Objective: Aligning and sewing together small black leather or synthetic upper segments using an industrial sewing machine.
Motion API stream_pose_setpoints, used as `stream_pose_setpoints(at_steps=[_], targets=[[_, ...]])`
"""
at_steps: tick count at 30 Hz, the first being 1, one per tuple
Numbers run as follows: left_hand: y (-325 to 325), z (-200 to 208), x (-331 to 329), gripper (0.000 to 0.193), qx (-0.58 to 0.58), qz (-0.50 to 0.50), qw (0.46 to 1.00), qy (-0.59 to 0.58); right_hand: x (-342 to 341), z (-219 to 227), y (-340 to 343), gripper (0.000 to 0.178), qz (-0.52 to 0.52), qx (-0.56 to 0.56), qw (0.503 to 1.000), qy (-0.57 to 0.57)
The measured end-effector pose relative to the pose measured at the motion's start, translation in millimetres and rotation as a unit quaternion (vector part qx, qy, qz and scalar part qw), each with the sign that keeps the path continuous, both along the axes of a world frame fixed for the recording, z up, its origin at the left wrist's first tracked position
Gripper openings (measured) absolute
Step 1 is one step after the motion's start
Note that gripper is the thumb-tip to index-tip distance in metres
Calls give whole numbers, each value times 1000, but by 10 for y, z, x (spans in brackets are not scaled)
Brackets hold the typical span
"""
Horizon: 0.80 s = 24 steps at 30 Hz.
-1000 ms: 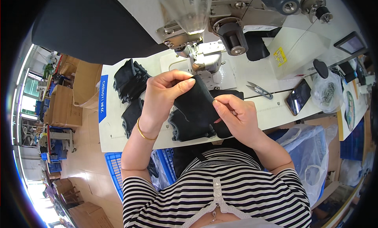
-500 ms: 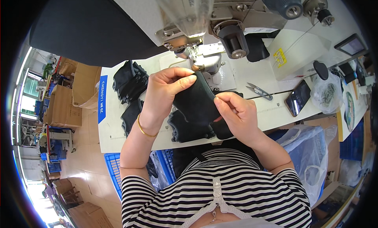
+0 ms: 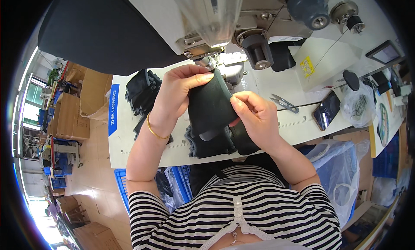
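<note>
A black fabric piece [image 3: 210,104] with a bound edge hangs between my two hands, close in front of the sewing machine [image 3: 242,34]. My left hand [image 3: 183,88] pinches its upper left corner between thumb and fingers. On the other side, my right hand [image 3: 257,118] grips the right end of the same edge. Below the held piece lies a pile of similar black pieces [image 3: 207,146], partly covered by it. Another stack of black pieces [image 3: 142,91] sits left of my left wrist. The machine's needle area is partly hidden behind the fabric and my left fingers.
Thread snips [image 3: 285,103] and a phone [image 3: 326,111] lie on the white table [image 3: 302,120] to the right, near a clear plastic bag [image 3: 359,103]. A blue basket [image 3: 122,181] and a large plastic bag [image 3: 335,172] are below the table edge. Cardboard boxes [image 3: 71,116] stand at left.
Both hands have shifted slightly, the right one up and left. The black piece has turned, showing more of its broad face, with its lower edge curling over the pile.
</note>
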<state>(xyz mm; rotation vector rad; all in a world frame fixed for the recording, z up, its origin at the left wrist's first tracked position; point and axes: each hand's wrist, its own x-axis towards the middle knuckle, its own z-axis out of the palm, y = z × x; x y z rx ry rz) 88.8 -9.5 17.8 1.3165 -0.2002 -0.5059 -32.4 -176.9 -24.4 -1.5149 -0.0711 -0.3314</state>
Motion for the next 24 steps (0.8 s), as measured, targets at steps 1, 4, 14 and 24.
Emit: stream_pose_setpoints(at_steps=[1, 4, 14, 24], targets=[[-11, 6, 35, 10, -1, 0, 1000, -1, 12, 17, -5, 19, 10, 13, 1000, 12], [-28, 20, 96, 8, -6, -14, 1000, 12, 52, 18, -22, 20, 26, 42, 999, 19], [-44, 49, 90, 6, -1, -4, 1000, 13, 79, -7, 18, 19, 27, 75, 997, 5], [-32, 38, 207, 5, 6, 3, 1000, 13, 112, -10, 66, 19, 28, 86, 996, 15]])
